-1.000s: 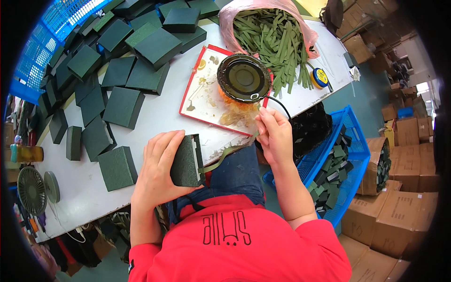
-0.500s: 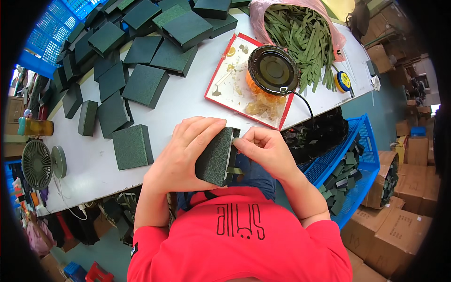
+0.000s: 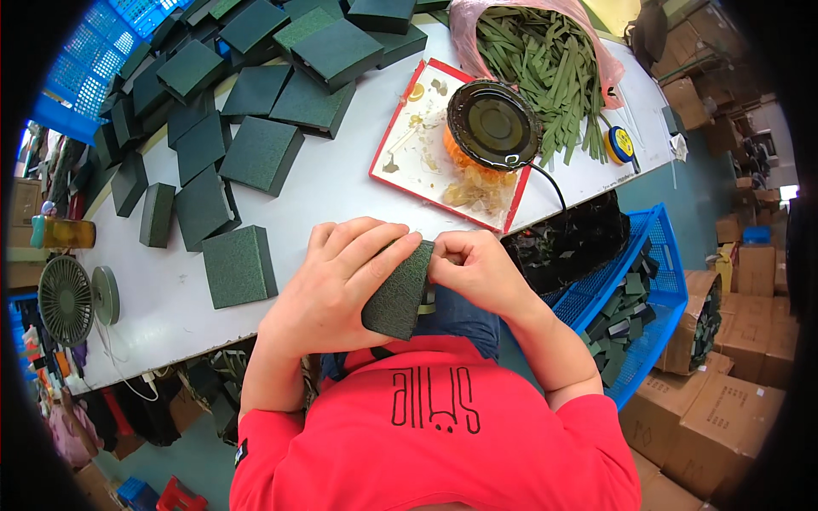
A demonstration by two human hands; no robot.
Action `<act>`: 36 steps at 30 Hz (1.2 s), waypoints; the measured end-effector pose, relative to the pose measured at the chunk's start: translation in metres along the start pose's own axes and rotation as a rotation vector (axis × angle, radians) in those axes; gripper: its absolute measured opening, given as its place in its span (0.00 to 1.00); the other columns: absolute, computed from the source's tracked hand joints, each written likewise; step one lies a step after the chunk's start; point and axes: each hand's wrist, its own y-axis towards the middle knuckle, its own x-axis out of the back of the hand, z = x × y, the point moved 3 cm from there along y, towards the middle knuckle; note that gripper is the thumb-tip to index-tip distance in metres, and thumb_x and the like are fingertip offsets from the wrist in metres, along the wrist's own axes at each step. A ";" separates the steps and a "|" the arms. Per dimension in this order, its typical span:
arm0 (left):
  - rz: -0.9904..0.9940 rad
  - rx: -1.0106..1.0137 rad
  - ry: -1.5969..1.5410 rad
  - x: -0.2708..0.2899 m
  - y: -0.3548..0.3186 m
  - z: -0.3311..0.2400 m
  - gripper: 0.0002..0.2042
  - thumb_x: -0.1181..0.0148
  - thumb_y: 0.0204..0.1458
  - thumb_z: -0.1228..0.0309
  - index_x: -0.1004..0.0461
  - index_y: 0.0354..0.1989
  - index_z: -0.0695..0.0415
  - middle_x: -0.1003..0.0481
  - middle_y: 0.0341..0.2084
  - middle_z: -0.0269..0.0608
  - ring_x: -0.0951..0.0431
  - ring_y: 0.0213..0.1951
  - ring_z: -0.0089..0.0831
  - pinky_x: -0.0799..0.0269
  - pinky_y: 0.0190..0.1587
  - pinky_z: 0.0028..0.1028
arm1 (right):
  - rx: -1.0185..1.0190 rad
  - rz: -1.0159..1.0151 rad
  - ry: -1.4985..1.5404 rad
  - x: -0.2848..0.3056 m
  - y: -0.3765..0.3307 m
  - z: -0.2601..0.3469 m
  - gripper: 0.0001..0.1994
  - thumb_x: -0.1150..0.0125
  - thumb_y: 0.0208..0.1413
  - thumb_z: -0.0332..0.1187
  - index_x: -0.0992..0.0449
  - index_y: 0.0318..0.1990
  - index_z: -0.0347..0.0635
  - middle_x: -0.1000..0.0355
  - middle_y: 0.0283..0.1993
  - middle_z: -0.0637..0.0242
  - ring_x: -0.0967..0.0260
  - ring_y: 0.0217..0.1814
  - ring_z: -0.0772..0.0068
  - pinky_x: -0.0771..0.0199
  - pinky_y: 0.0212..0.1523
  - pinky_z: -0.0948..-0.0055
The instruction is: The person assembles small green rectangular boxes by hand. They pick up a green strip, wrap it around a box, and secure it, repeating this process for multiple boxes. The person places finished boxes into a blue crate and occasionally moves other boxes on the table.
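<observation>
The left hand [image 3: 328, 285] is wrapped around a dark green box [image 3: 399, 294], held on edge over the lap just below the white table [image 3: 341, 187]. The right hand [image 3: 477, 272] pinches its upper corner (fingertips bunched tight).

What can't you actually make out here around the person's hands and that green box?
- Head view: near face of the green box is covered by the left hand.
- What the right hand pinches is hidden by its fingers.
- Contents of the round black pot: too dark.
</observation>
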 end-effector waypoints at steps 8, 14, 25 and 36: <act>-0.042 0.103 -0.109 0.000 -0.009 0.011 0.47 0.22 0.27 0.63 0.33 0.64 0.59 0.31 0.59 0.44 0.32 0.61 0.48 0.39 0.62 0.44 | 0.040 -0.077 0.241 0.013 -0.007 -0.006 0.14 0.40 0.67 0.35 0.22 0.53 0.32 0.21 0.43 0.67 0.27 0.46 0.83 0.27 0.49 0.80; -0.094 0.281 -0.004 0.001 -0.016 0.017 0.50 0.19 0.25 0.62 0.34 0.65 0.60 0.32 0.59 0.50 0.33 0.61 0.50 0.42 0.64 0.45 | 0.240 -0.547 0.147 0.047 -0.024 -0.030 0.06 0.35 0.63 0.29 0.22 0.41 0.35 0.25 0.33 0.77 0.35 0.31 0.93 0.37 0.32 0.87; -0.037 0.696 0.374 0.014 -0.041 0.051 0.30 0.35 0.55 0.59 0.32 0.67 0.52 0.32 0.53 0.55 0.32 0.56 0.50 0.37 0.59 0.43 | 0.452 -0.949 -0.712 0.175 -0.017 -0.015 0.05 0.35 0.58 0.27 0.18 0.42 0.40 0.25 0.42 0.62 0.26 0.34 0.67 0.26 0.36 0.71; -0.466 0.614 0.043 0.038 -0.056 0.060 0.10 0.33 0.48 0.77 0.31 0.24 0.62 0.27 0.51 0.45 0.28 0.52 0.43 0.35 0.58 0.37 | 0.534 -0.721 -1.193 0.204 0.029 -0.011 0.06 0.38 0.56 0.25 0.22 0.41 0.43 0.27 0.55 0.60 0.22 0.45 0.54 0.21 0.43 0.59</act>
